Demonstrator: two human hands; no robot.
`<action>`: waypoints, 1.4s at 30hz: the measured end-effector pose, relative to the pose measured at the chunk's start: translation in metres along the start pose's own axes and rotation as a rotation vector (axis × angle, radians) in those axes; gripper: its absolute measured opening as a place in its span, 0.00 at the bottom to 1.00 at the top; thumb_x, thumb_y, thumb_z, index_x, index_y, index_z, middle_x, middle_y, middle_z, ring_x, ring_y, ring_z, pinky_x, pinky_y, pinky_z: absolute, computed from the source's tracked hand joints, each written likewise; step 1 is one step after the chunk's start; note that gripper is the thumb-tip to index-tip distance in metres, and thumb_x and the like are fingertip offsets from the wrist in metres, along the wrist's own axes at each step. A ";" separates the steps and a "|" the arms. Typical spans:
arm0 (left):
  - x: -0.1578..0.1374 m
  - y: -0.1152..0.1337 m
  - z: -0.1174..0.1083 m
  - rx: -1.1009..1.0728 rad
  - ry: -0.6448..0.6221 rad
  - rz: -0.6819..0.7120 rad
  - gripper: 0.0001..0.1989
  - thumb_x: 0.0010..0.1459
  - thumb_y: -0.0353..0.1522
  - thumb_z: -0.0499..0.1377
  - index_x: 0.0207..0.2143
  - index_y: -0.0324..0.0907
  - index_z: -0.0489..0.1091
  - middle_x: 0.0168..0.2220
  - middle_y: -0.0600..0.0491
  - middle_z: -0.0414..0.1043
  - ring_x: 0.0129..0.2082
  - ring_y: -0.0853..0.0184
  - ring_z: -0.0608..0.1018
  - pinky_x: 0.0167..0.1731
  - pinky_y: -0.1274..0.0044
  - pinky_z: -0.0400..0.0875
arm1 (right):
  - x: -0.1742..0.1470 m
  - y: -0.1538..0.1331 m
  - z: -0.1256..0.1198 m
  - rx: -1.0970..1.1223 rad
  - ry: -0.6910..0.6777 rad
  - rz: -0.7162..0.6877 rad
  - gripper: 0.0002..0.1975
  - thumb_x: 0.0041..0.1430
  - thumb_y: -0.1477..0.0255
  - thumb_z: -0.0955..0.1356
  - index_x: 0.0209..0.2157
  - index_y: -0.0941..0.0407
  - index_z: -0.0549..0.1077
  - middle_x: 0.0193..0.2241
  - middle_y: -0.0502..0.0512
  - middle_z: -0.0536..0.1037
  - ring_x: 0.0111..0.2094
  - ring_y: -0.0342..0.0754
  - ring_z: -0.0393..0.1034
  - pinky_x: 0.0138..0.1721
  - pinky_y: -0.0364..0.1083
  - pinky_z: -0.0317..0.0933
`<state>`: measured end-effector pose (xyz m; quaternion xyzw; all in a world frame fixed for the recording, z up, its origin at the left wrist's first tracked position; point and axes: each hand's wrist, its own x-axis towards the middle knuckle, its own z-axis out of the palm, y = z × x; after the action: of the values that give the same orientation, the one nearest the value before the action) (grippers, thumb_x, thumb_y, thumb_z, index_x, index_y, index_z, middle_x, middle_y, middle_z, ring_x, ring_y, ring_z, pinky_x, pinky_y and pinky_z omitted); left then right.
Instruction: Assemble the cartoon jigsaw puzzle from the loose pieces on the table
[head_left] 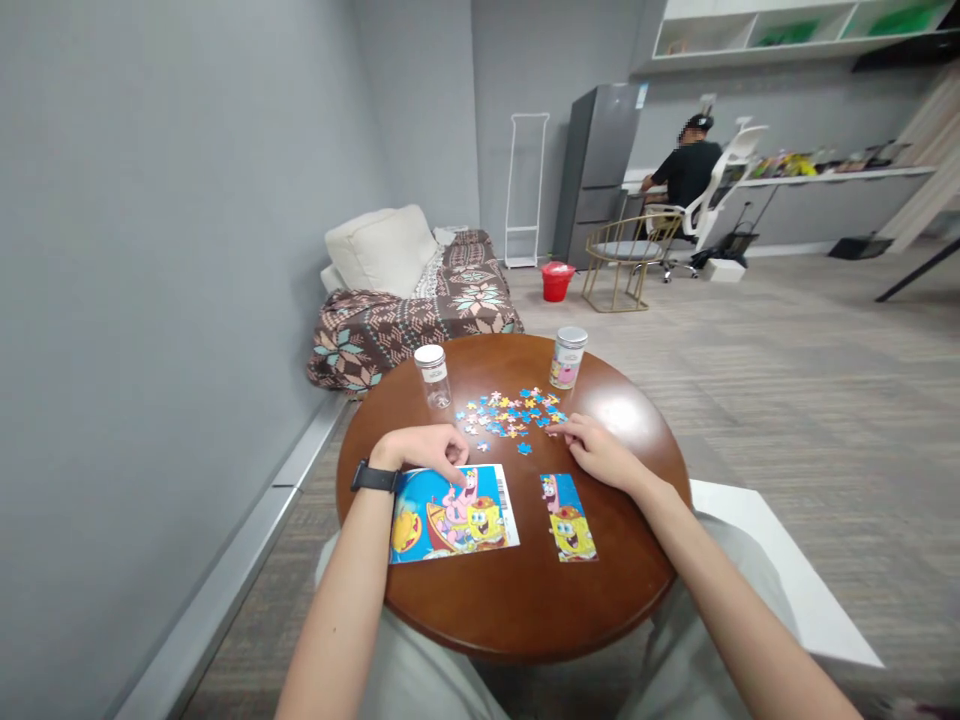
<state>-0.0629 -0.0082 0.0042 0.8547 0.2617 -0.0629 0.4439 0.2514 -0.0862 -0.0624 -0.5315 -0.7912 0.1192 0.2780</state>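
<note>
Left hand point(435, 447) is resting over the picture sheet point(450, 522), fingers half-curled, hold undeterminable. Puzzle pieces point(514, 413) are lying scattered on the counter's point(517, 610) far half. Right hand point(596, 448) is resting at their right edge, fingers loosely open, gripping nothing.

Grey wall point(187, 200), streaked floor point(795, 370), dark fridge point(609, 140).

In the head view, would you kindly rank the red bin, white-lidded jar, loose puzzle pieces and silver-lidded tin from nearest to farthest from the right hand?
1. Loose puzzle pieces, beside the right hand.
2. Silver-lidded tin, back right of the table.
3. White-lidded jar, at the back left.
4. Red bin, on the floor beyond the table.
</note>
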 end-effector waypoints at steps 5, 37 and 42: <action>0.003 -0.006 0.000 -0.005 0.065 -0.035 0.22 0.37 0.46 0.72 0.22 0.39 0.69 0.17 0.62 0.56 0.19 0.75 0.58 0.19 0.78 0.47 | 0.000 0.000 0.000 -0.019 -0.004 -0.003 0.22 0.57 0.83 0.58 0.46 0.57 0.77 0.31 0.56 0.72 0.37 0.51 0.67 0.43 0.50 0.63; 0.006 -0.001 0.002 -0.044 0.139 -0.168 0.23 0.41 0.50 0.68 0.23 0.39 0.70 0.18 0.59 0.63 0.20 0.74 0.62 0.19 0.79 0.51 | 0.073 -0.023 0.000 0.293 -0.480 -0.037 0.14 0.44 0.66 0.76 0.33 0.58 0.77 0.23 0.47 0.73 0.24 0.42 0.66 0.27 0.40 0.59; 0.006 0.001 0.001 0.000 0.130 -0.229 0.23 0.42 0.50 0.67 0.21 0.38 0.72 0.18 0.56 0.66 0.19 0.74 0.63 0.19 0.79 0.51 | 0.074 -0.022 -0.005 0.350 -0.495 -0.023 0.15 0.42 0.69 0.77 0.34 0.58 0.77 0.26 0.49 0.76 0.29 0.44 0.70 0.32 0.42 0.63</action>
<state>-0.0570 -0.0075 0.0021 0.8215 0.3859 -0.0579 0.4157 0.2167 -0.0290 -0.0244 -0.4215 -0.8083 0.3763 0.1656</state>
